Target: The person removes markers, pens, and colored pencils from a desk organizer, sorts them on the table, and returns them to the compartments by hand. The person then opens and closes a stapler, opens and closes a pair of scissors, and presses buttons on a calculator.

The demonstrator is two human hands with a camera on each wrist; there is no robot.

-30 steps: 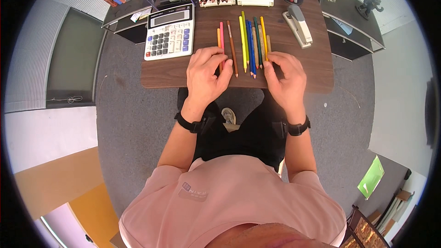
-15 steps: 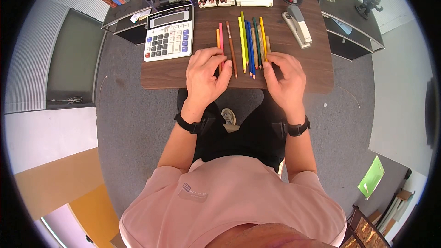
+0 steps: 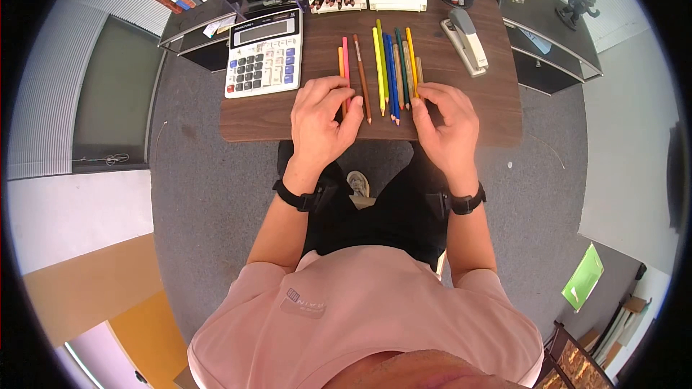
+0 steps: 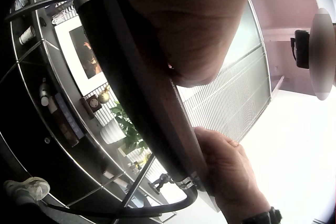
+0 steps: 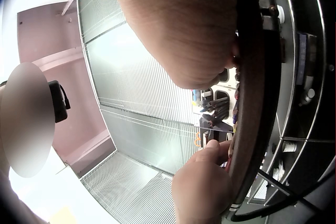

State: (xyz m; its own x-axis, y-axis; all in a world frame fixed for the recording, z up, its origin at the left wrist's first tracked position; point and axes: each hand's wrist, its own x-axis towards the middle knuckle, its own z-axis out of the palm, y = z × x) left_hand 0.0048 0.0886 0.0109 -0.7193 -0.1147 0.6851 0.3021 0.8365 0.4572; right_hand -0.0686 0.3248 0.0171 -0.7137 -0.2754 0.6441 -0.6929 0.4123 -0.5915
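Colored pencils (image 3: pixel 378 72) are lying side by side on the desk (image 3: pixel 497 115); left hand (image 3: pixel 323 119) is resting over the left-end ones, right hand (image 3: pixel 450 119) at the right end, both relaxed, fingers loosely bent. Calculator (image 3: pixel 264 54) is sitting left, stapler (image 3: pixel 466 45) right.

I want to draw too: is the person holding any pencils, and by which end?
It can't be told: the left hand covers part of the orange pencil and pink pencil; the right hand is by the near end of the yellow pencil.
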